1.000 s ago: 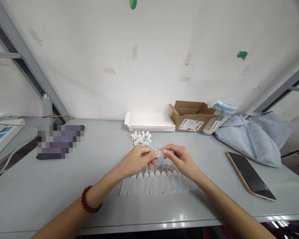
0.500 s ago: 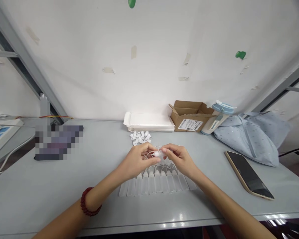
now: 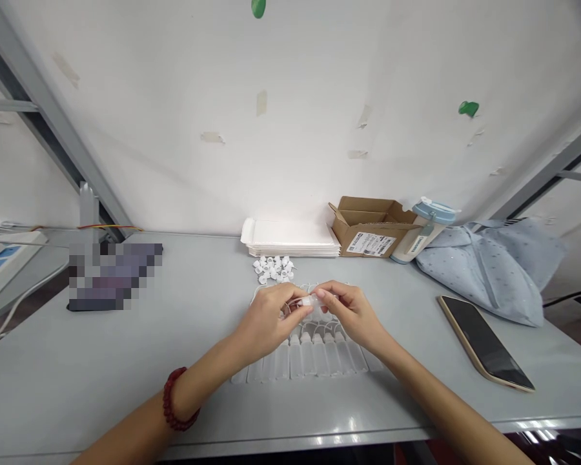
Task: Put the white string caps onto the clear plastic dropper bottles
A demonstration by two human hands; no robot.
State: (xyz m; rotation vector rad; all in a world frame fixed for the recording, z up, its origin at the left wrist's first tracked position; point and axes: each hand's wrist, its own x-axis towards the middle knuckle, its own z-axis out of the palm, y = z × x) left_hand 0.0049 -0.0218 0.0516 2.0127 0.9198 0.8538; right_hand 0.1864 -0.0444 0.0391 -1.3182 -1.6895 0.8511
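Note:
Above the middle of the table, my left hand [image 3: 270, 320] pinches a small white cap [image 3: 306, 301] with a thin white string looping from it. My right hand [image 3: 351, 314] is closed, thumb against fingers, on a small translucent bottle [image 3: 319, 312] whose neck meets the cap; the fingers hide much of it. Beneath both hands lies a row of flat translucent bottles [image 3: 319, 358] with white tops and string loops. More strings and bottles behind the row are partly covered by my hands. A pile of loose white caps [image 3: 274, 268] sits just beyond my left hand.
Behind the caps are stacked white flat boxes [image 3: 290, 240], an open cardboard box [image 3: 372, 232] and a blue-lidded cup [image 3: 423, 229]. At right lie a pale blue fabric bag [image 3: 484, 274] and a phone [image 3: 484, 342]. A pixelated dark item [image 3: 121, 278] lies at left.
My left hand has turned slightly and its fingers have closed in further around the cap, nearer the bottle neck. My right hand has barely moved.

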